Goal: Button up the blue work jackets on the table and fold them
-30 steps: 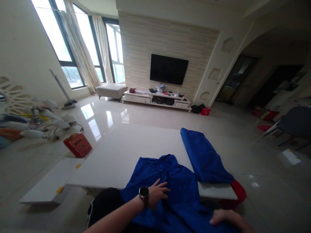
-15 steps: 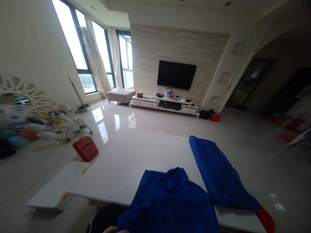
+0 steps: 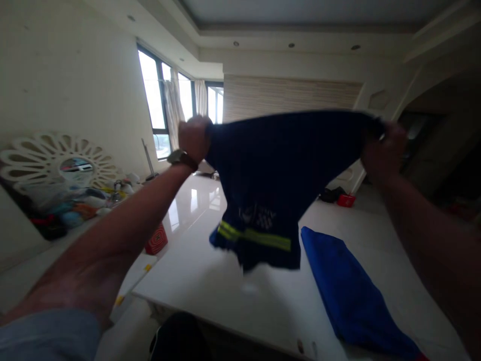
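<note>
Stretched in the air in front of me is a dark blue work shirt (image 3: 278, 165) with a yellow reflective band and pale lettering that reads upside down. My left hand (image 3: 194, 138), with a watch on its wrist, is closed on the shirt's upper left corner. At the upper right corner, my right hand (image 3: 387, 150) also grips the cloth, slightly blurred. The shirt's lower end hangs above the white table (image 3: 188, 281). On the table's right side lies a folded blue garment (image 3: 349, 291), clear of both hands.
A red box (image 3: 156, 239) stands beyond the table's left edge, near a low white board (image 3: 131, 276) with yellow tabs. Piled goods (image 3: 78, 200) lie by the left wall below a petal-framed mirror (image 3: 77, 168). A red container (image 3: 345, 200) sits on the floor behind.
The shirt has come up off the table's front edge and is now spread between both raised hands, its lower end dangling. My view has tilted upward. The folded garment stays on the table.
</note>
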Demonstrator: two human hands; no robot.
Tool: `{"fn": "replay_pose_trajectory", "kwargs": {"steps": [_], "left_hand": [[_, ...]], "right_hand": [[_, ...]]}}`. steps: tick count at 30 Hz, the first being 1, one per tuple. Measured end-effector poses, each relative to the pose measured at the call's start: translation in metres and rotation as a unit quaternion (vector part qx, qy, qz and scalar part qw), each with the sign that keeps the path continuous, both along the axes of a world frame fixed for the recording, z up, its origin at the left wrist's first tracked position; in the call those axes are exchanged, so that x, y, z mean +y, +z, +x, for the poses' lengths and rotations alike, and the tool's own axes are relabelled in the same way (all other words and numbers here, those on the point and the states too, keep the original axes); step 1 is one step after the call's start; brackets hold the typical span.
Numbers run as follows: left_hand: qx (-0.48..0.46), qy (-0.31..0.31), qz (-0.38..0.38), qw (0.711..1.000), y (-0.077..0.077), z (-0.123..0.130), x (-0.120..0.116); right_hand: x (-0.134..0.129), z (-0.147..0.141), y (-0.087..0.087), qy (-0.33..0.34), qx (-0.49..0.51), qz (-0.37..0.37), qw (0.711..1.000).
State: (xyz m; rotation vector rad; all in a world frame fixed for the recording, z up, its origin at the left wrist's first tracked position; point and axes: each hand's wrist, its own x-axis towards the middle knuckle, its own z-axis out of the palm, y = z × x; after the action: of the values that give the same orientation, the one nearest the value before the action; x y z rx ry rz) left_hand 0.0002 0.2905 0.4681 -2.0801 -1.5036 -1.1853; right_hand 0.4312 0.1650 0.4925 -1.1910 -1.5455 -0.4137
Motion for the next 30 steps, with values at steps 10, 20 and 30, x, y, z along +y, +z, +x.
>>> {"fn": "replay_pose_trajectory", "kwargs": {"steps": [10, 20, 30], "left_hand": [[0.162, 0.0, 0.123, 0.979, -0.05, -0.037, -0.004], [0.184, -0.048, -0.368, 0.91, -0.392, -0.039, -0.06], [0.164, -0.073, -0.541, 0.821, -0.531, -0.016, -0.087]], "right_hand": [[0.019, 0.037, -0.104, 0.034, 0.091, -0.092, 0.991], [-0.061, -0.002, -0.434, -0.02, 0.161, -0.352, 0.922], [-0.119, 0.008, -0.604, -0.018, 0.054, -0.578, 0.814]]}}
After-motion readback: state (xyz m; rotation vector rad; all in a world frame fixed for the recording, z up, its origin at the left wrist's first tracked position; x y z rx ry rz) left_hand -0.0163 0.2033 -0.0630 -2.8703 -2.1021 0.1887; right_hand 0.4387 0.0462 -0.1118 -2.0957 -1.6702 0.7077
